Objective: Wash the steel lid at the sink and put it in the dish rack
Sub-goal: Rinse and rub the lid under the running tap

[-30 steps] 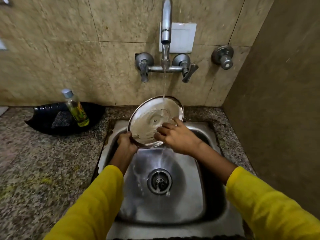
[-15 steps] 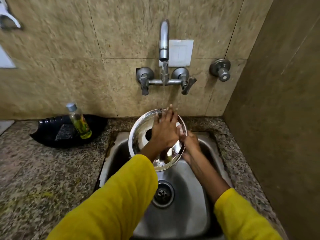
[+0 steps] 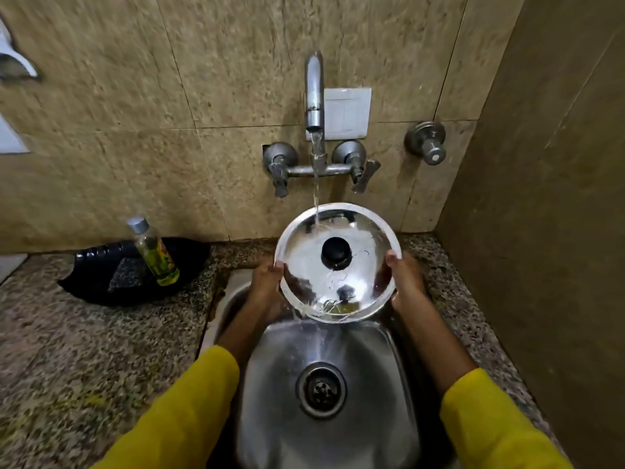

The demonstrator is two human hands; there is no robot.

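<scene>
The round steel lid [image 3: 358,275] with a black knob faces me, tilted over the back of the steel sink [image 3: 331,418]. Water from the tap [image 3: 314,96] falls onto its upper part and runs off the lower rim. My left hand [image 3: 267,286] grips the lid's left rim, and my right hand [image 3: 406,282] grips its right rim. Most of both hands sits behind the lid. No dish rack is in view.
On the speckled granite counter [image 3: 84,350] left of the sink lies a black tray [image 3: 101,279] with a scrub pad and a bottle of green liquid [image 3: 154,252]. A tiled wall stands behind, and a side wall [image 3: 541,231] closes the right.
My left hand has come off the lid's face and now holds its left rim. The knob side is uncovered under the stream. Both hands hold the lid by its edges.
</scene>
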